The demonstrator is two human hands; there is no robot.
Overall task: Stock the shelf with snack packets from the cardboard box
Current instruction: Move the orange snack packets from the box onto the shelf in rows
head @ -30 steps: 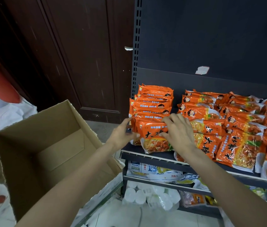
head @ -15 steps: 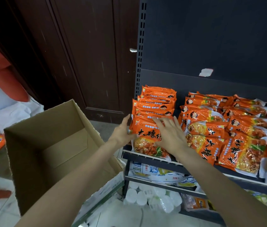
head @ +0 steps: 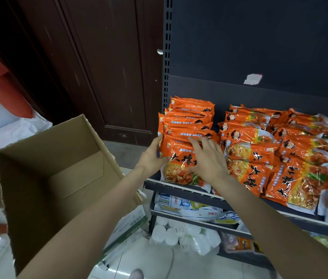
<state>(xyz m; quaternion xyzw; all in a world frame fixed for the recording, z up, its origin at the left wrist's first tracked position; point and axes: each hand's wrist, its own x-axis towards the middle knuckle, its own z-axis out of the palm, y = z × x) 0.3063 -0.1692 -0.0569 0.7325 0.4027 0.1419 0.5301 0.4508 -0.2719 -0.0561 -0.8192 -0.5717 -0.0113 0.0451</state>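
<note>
Up front, both hands work the leftmost stack of orange packets [head: 189, 125] on the shelf [head: 181, 187]. Left hand [head: 152, 157] curls round the front packet's [head: 179, 158] left edge (thumb on its face), while right hand [head: 209, 158] lies flat on it, fingers spread. Box [head: 44, 170] stands open at left, its visible inside holding no packets.

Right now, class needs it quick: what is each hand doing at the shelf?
Left hand: fingers curled round the left edge of the front snack packet, gripping it.
Right hand: open, straight fingers pressing flat on the same packet's face.
</note>
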